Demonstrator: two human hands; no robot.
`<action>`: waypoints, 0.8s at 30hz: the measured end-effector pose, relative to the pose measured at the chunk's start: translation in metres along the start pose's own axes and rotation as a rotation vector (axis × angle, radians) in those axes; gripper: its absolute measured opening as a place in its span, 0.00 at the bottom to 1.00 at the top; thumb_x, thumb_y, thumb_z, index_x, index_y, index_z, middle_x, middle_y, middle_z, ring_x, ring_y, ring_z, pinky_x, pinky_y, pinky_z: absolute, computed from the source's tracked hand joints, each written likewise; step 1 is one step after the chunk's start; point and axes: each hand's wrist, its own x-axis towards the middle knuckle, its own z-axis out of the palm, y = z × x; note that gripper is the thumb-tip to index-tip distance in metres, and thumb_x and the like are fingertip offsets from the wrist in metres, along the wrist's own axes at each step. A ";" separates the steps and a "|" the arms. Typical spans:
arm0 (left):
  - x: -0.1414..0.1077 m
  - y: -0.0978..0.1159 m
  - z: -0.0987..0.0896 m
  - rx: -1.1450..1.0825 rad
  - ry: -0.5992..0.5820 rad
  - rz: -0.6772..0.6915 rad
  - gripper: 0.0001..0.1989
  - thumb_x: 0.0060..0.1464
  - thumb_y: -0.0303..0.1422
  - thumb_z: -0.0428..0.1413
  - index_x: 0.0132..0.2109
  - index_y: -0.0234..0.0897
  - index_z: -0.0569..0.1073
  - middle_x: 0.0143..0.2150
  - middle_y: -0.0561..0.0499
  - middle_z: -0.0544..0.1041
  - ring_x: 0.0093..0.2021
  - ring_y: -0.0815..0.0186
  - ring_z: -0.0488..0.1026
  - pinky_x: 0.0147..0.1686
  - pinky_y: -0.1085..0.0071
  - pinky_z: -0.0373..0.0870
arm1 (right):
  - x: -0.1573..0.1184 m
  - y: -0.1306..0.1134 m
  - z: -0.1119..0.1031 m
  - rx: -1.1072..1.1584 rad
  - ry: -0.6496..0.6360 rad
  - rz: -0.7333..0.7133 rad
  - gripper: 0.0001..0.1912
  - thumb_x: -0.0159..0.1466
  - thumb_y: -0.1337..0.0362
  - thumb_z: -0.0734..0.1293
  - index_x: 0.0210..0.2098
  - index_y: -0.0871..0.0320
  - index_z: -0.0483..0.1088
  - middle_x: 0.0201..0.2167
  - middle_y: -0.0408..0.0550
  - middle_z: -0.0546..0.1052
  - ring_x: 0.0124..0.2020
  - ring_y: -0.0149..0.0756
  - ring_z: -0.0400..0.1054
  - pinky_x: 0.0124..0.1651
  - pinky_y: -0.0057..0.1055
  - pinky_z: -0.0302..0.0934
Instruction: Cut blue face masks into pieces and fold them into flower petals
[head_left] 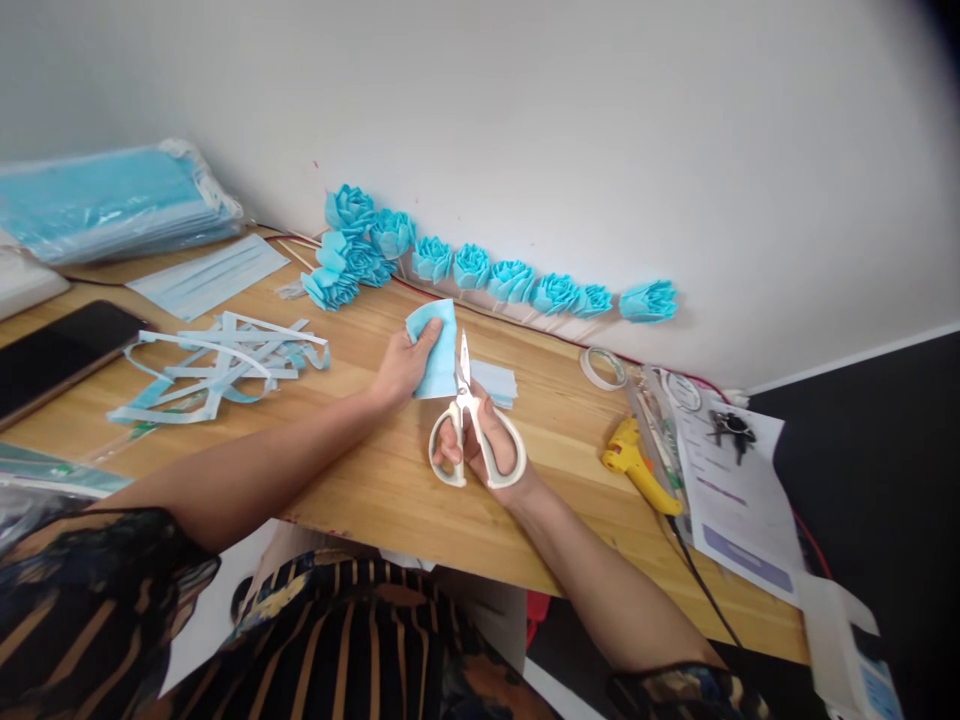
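Note:
My left hand (pixel 405 368) pinches a folded piece of light blue mask fabric (pixel 439 360), thumb on its upper face. In my right hand (pixel 487 430) is a pair of scissors (pixel 465 385) with white handles, fingers through the loops and the blades pointing away from me. The blades stand right beside the fabric's right edge; whether they touch it I cannot tell. Behind my right hand, a small stack of pale blue fabric pieces (pixel 495 382) lies on the wooden table (pixel 360 470), partly hidden.
Blue fabric flowers (pixel 512 282) line the wall. Leftward lie cut strips (pixel 225 365), a flat mask sheet (pixel 210 275), bagged masks (pixel 105 200) and a phone (pixel 64 350). To the right are a tape roll (pixel 602 368), a yellow glue gun (pixel 637 465), keys (pixel 733 432) and printed paper (pixel 739 500).

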 end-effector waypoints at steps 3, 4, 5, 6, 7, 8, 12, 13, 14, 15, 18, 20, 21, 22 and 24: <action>-0.002 0.001 0.000 0.024 -0.023 -0.001 0.25 0.46 0.54 0.60 0.30 0.34 0.71 0.22 0.55 0.68 0.23 0.71 0.64 0.24 0.75 0.63 | -0.001 -0.003 0.002 -0.009 0.012 0.005 0.27 0.66 0.42 0.59 0.58 0.50 0.59 0.21 0.38 0.70 0.20 0.29 0.62 0.31 0.32 0.68; -0.003 0.001 0.000 0.029 -0.035 0.000 0.25 0.46 0.55 0.60 0.30 0.33 0.71 0.22 0.55 0.68 0.23 0.71 0.65 0.24 0.75 0.63 | -0.001 -0.004 0.002 -0.013 0.019 0.004 0.27 0.66 0.42 0.59 0.58 0.50 0.59 0.22 0.38 0.70 0.20 0.29 0.62 0.29 0.31 0.67; -0.004 0.001 0.000 0.032 -0.047 0.001 0.26 0.45 0.55 0.60 0.30 0.33 0.71 0.22 0.55 0.69 0.23 0.71 0.65 0.24 0.75 0.63 | -0.001 -0.005 0.003 -0.017 0.026 0.001 0.27 0.67 0.42 0.59 0.58 0.50 0.59 0.22 0.38 0.70 0.21 0.29 0.62 0.28 0.30 0.66; -0.005 0.001 0.000 0.033 -0.059 0.001 0.26 0.45 0.55 0.60 0.30 0.33 0.71 0.22 0.55 0.69 0.23 0.71 0.65 0.24 0.75 0.62 | -0.001 -0.005 0.004 -0.021 0.037 -0.003 0.27 0.66 0.42 0.59 0.58 0.50 0.59 0.22 0.38 0.70 0.21 0.29 0.62 0.27 0.29 0.66; -0.005 0.001 0.000 0.032 -0.069 0.000 0.26 0.44 0.56 0.61 0.31 0.33 0.71 0.22 0.55 0.69 0.23 0.71 0.65 0.24 0.75 0.62 | -0.001 -0.006 0.004 -0.024 0.047 -0.007 0.27 0.66 0.42 0.59 0.58 0.50 0.59 0.22 0.38 0.70 0.21 0.29 0.62 0.27 0.28 0.65; -0.005 0.001 0.000 0.029 -0.078 -0.003 0.26 0.44 0.56 0.61 0.31 0.33 0.71 0.22 0.55 0.69 0.23 0.71 0.65 0.24 0.75 0.62 | -0.001 -0.006 0.004 -0.027 0.052 -0.011 0.27 0.66 0.42 0.59 0.58 0.50 0.59 0.22 0.38 0.70 0.21 0.29 0.61 0.26 0.28 0.65; -0.003 0.000 0.000 -0.010 -0.066 -0.032 0.26 0.45 0.55 0.60 0.31 0.34 0.70 0.22 0.55 0.69 0.24 0.70 0.65 0.25 0.75 0.63 | 0.000 -0.004 0.003 -0.032 0.033 -0.007 0.29 0.66 0.41 0.59 0.58 0.51 0.59 0.21 0.38 0.70 0.20 0.29 0.61 0.28 0.30 0.66; -0.003 0.000 0.000 -0.019 -0.059 -0.038 0.25 0.45 0.55 0.60 0.31 0.34 0.70 0.23 0.55 0.69 0.24 0.70 0.65 0.25 0.74 0.63 | 0.000 -0.004 0.003 -0.028 0.031 -0.005 0.29 0.65 0.41 0.59 0.59 0.50 0.59 0.21 0.38 0.70 0.19 0.29 0.61 0.28 0.31 0.67; -0.002 0.000 0.000 -0.024 -0.053 -0.040 0.25 0.46 0.54 0.60 0.31 0.34 0.70 0.23 0.55 0.69 0.24 0.70 0.65 0.25 0.74 0.63 | 0.000 -0.003 0.002 -0.026 0.034 -0.003 0.29 0.65 0.41 0.59 0.59 0.50 0.58 0.22 0.38 0.70 0.19 0.28 0.60 0.29 0.31 0.67; -0.002 0.000 0.000 -0.022 -0.053 -0.040 0.24 0.46 0.54 0.60 0.31 0.34 0.70 0.23 0.55 0.69 0.24 0.70 0.65 0.25 0.74 0.63 | 0.000 -0.003 0.002 -0.027 0.040 0.000 0.29 0.65 0.41 0.59 0.59 0.50 0.58 0.22 0.38 0.70 0.19 0.28 0.60 0.29 0.31 0.67; -0.003 0.002 0.001 0.010 -0.069 -0.044 0.24 0.47 0.53 0.60 0.30 0.34 0.69 0.22 0.56 0.68 0.23 0.71 0.64 0.24 0.74 0.62 | -0.001 -0.004 0.002 -0.040 0.056 0.011 0.28 0.66 0.42 0.59 0.59 0.50 0.59 0.23 0.38 0.70 0.20 0.28 0.61 0.27 0.28 0.65; -0.004 0.003 0.001 0.038 -0.074 -0.048 0.23 0.47 0.53 0.60 0.28 0.34 0.69 0.21 0.56 0.67 0.22 0.71 0.63 0.23 0.74 0.61 | -0.002 -0.006 0.002 -0.043 0.066 0.017 0.27 0.67 0.43 0.59 0.59 0.50 0.59 0.22 0.38 0.70 0.21 0.28 0.62 0.25 0.26 0.64; -0.004 0.004 0.001 0.046 -0.073 -0.044 0.24 0.47 0.53 0.60 0.28 0.34 0.68 0.21 0.56 0.67 0.22 0.71 0.63 0.23 0.74 0.60 | -0.002 -0.006 0.002 -0.044 0.072 0.020 0.27 0.67 0.43 0.59 0.58 0.51 0.59 0.22 0.38 0.70 0.21 0.28 0.63 0.25 0.26 0.64; -0.005 0.004 0.000 0.049 -0.071 -0.037 0.24 0.47 0.53 0.60 0.28 0.34 0.68 0.21 0.56 0.67 0.22 0.71 0.63 0.23 0.74 0.60 | -0.002 -0.007 0.003 -0.046 0.077 0.022 0.28 0.66 0.42 0.59 0.58 0.51 0.60 0.22 0.38 0.70 0.21 0.28 0.63 0.25 0.25 0.63; -0.004 0.003 0.000 0.042 -0.068 -0.020 0.25 0.47 0.54 0.59 0.29 0.35 0.68 0.21 0.56 0.67 0.23 0.71 0.63 0.23 0.74 0.60 | -0.002 -0.007 0.003 -0.047 0.080 0.026 0.28 0.66 0.42 0.59 0.58 0.51 0.60 0.22 0.38 0.70 0.21 0.29 0.63 0.24 0.25 0.63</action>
